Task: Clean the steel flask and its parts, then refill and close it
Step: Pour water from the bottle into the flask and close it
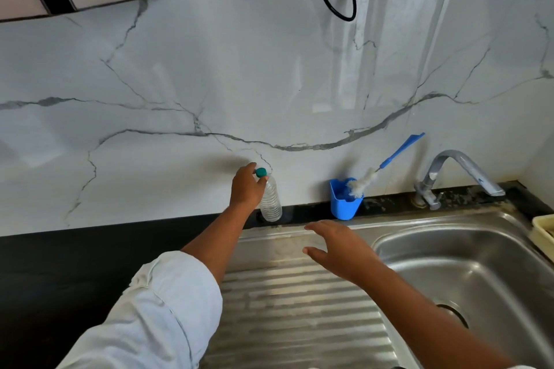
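A clear plastic water bottle [270,201] with a green cap stands upright on the black counter against the marble wall. My left hand [246,187] grips its neck just under the cap. My right hand [335,247] hovers open over the ribbed steel drainboard [299,308], fingers spread and holding nothing. A bottle brush [364,180] with a blue handle leans in a blue cup [344,204] behind the sink. No steel flask shows in this view.
The steel sink basin [467,272] lies at the right, with a drain at its bottom. A chrome tap [458,174] stands behind it. A cream tray edge [544,234] sits at the far right. Black counter [75,272] extends left. A cabinet hangs upper left.
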Motion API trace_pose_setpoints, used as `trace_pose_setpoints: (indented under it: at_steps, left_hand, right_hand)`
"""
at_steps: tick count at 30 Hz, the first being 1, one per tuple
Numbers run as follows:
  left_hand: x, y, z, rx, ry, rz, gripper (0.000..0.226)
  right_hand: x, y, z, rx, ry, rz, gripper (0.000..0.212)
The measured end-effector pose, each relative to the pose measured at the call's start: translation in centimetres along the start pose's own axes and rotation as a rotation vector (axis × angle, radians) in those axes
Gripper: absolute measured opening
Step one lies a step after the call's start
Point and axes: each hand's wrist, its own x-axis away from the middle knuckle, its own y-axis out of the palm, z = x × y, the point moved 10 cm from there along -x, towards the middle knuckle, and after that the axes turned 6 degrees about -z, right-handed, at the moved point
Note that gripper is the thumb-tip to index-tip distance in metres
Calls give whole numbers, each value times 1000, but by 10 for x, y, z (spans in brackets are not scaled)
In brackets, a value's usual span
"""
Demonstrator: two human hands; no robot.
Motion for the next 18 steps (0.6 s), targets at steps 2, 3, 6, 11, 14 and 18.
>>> trace_pose_setpoints:
  at_steps: [2, 3, 6, 11, 14, 18]
  left_hand:
    - [1, 0, -2, 9, -7, 2, 57]
    - [3, 0, -3, 2, -8, 1, 59]
    - [6, -1, -7, -28, -13, 2, 71]
    - [24, 1, -5, -118, 76, 8, 74]
    - [41, 8, 0, -211, 129, -40, 79]
    - [68, 10, 11, -269, 194, -50, 85]
  right_hand:
    - [-2, -1, -4, 9, -10, 10, 58]
    - [-2, -2, -7, 17, -16, 16, 59]
    - [-3, -4, -13, 37, -32, 26, 63]
    - [-1, -11, -21, 99, -34, 69, 69]
    - [-1, -16, -24, 138, -18, 96, 71]
    - [2, -21, -30, 156, 6, 117, 73]
